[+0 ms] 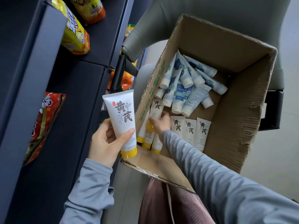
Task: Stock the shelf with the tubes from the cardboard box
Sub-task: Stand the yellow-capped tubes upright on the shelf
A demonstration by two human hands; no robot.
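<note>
My left hand point(106, 141) grips a white tube with a yellow cap point(123, 120), held upright between the dark shelf point(77, 97) and the cardboard box point(239, 97). Inside the box, my right hand point(159, 122) reaches down among more white yellow-capped tubes; its fingers curl on one tube point(156, 108) lying by the box's left wall. Three more such tubes point(190, 130) lie side by side to the right of that hand. Several blue-and-white tubes point(186, 84) are piled at the box's far end.
The box rests on a grey chair point(210, 12) with a black armrest point(271, 109). Yellow snack bags point(76, 34) and a red snack bag point(43, 123) lie on the shelf boards at left. More orange packets point(124, 81) show behind the shelf post.
</note>
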